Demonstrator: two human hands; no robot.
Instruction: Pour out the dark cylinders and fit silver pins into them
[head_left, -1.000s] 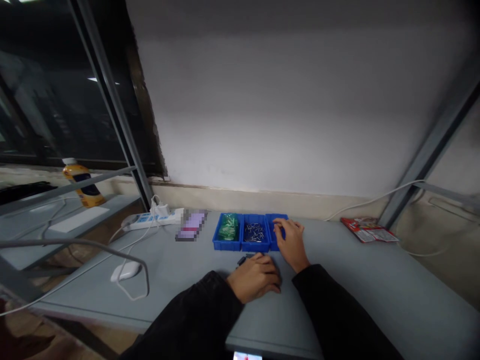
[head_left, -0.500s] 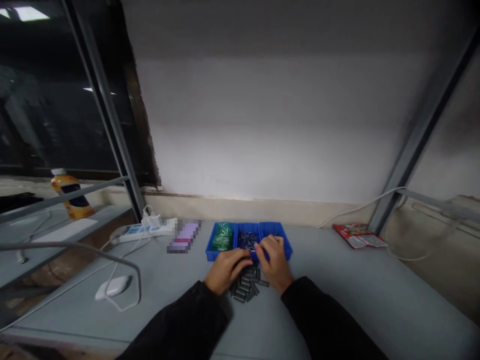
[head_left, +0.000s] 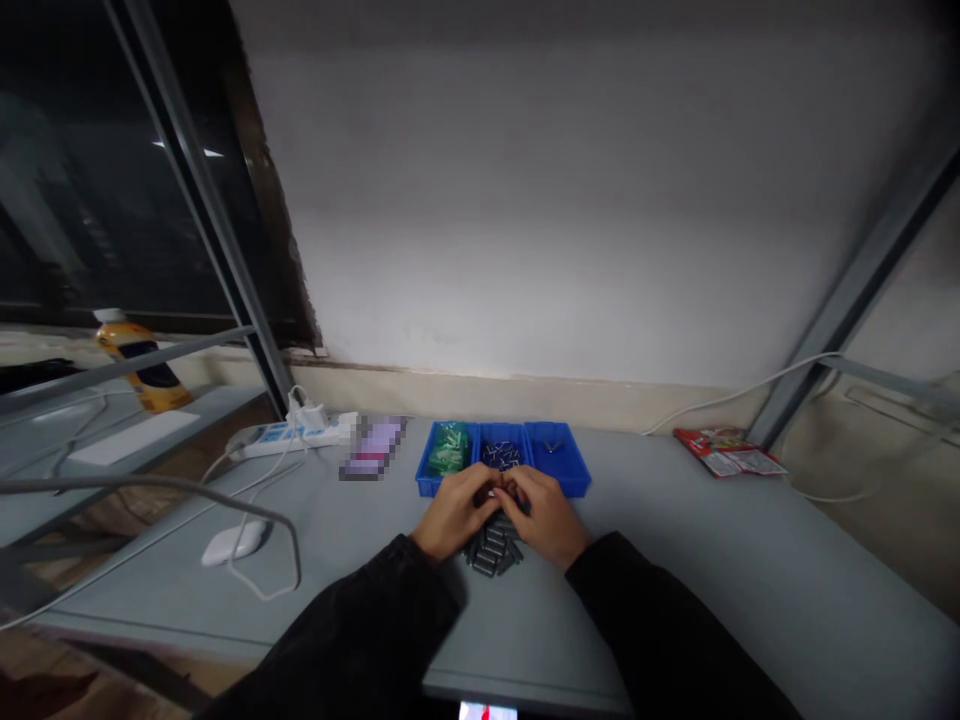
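1 left hand (head_left: 454,512), 1 right hand (head_left: 553,520), 3 trays (head_left: 570,488) and 1 pile of cylinders (head_left: 491,552), too overlapped to count, share the tabletop (head_left: 675,590). The pile lies at 6 o'clock from the hands, the trays at 12. The hands were apart 0.5 s ago; now their fingers meet at the tips, pinching what I cannot tell. The cylinders look dark and smooth; the blue plastic trays hold glossy green packaging (head_left: 449,452) and slim metal pins (head_left: 501,453).

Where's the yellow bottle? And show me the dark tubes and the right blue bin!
Yellow bottle (head_left: 157,378): head view, on its dark label.
Dark tubes (head_left: 491,550): head view, on the middle of the pile.
Right blue bin (head_left: 562,468): head view, on its bare floor.
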